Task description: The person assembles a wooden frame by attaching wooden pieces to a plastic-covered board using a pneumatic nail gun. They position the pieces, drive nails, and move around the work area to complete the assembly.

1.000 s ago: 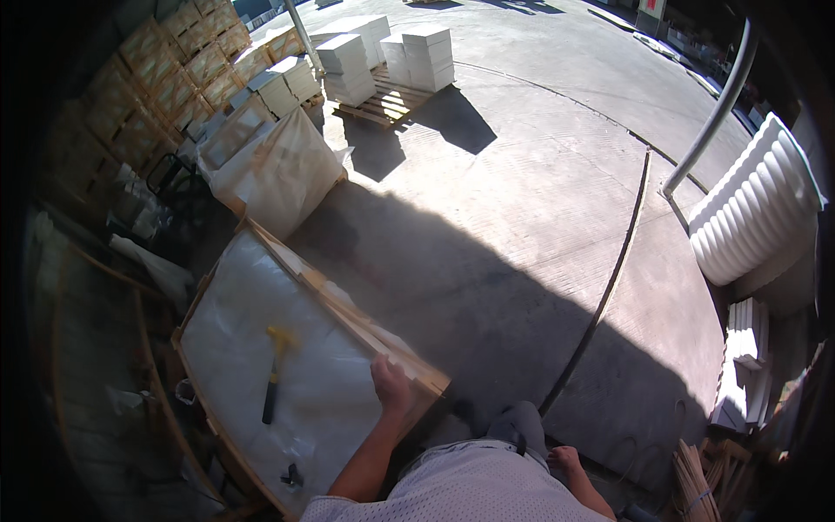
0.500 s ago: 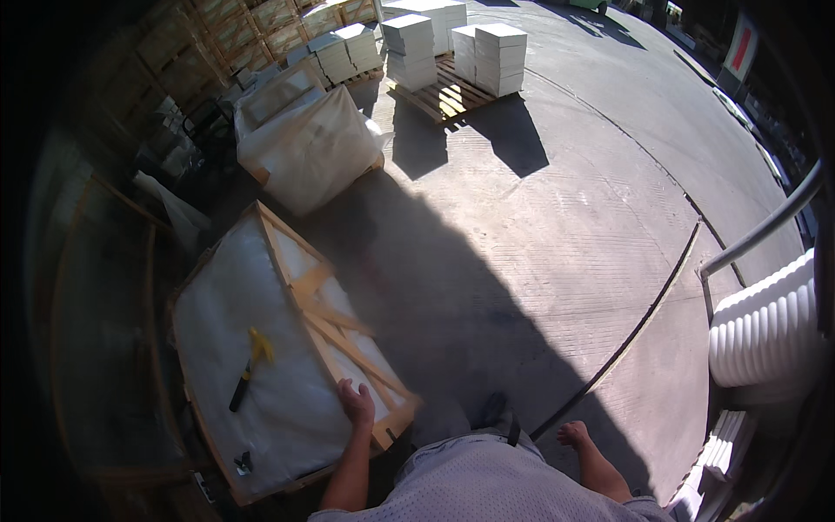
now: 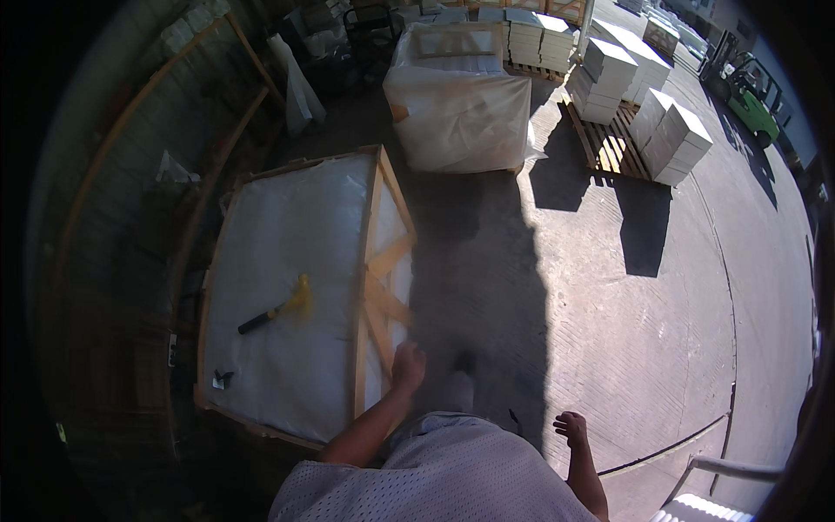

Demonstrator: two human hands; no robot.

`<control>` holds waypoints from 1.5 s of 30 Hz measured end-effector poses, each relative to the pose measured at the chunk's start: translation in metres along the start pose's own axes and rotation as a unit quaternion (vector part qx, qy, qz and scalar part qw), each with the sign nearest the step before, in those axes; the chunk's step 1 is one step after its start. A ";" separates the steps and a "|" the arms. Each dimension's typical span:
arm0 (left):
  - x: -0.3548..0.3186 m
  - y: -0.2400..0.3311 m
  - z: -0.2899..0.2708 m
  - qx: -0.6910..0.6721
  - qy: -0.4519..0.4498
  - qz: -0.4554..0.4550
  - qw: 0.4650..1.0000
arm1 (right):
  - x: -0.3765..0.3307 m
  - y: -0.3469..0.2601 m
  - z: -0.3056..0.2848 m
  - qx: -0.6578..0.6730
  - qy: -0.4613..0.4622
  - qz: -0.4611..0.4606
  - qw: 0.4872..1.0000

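The person is standing at the near right corner of a plastic-wrapped wooden crate [image 3: 296, 287] whose long axis is running away from them. The left hand [image 3: 407, 365] is resting, fingers curled, on the crate's right side by the crossed braces; the right hand [image 3: 571, 428] is hanging loosely curled, holding nothing. A yellow-headed hammer [image 3: 277, 309] is lying on the crate top, left of the left hand.

Pale grey mesh shirt, bare forearms

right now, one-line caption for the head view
Left hand on a wrapped wooden crate, hammer lying on top.
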State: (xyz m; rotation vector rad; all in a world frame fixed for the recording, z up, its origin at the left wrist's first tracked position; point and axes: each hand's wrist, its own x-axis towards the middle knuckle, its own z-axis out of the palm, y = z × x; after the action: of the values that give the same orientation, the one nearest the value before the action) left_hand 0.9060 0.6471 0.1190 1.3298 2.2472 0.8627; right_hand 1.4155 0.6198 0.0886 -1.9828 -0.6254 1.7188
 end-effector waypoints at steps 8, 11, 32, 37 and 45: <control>0.115 0.035 -0.020 -0.001 0.129 -0.038 0.991 | 0.058 -0.035 0.044 -0.147 -0.111 0.123 0.975; 0.145 0.034 -0.050 0.013 0.140 -0.162 0.977 | 0.106 -0.077 0.038 -0.181 -0.132 0.130 0.966; 0.224 -0.073 -0.145 0.227 0.251 -0.543 0.769 | 0.437 -0.580 0.121 -0.206 -0.161 -0.101 0.960; 0.251 -0.103 -0.138 0.257 0.175 -0.637 0.706 | 0.450 -0.562 0.181 -0.138 -0.212 -0.057 0.966; 0.262 -0.132 -0.176 0.287 0.023 -0.660 0.694 | 0.431 -0.573 0.270 -0.275 -0.190 0.073 0.939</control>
State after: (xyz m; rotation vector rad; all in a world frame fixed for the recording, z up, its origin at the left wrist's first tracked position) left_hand 0.5911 0.7760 0.1537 -0.4254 2.7143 -0.3774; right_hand 1.1725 1.3456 0.0540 -2.0932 -1.2347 2.2321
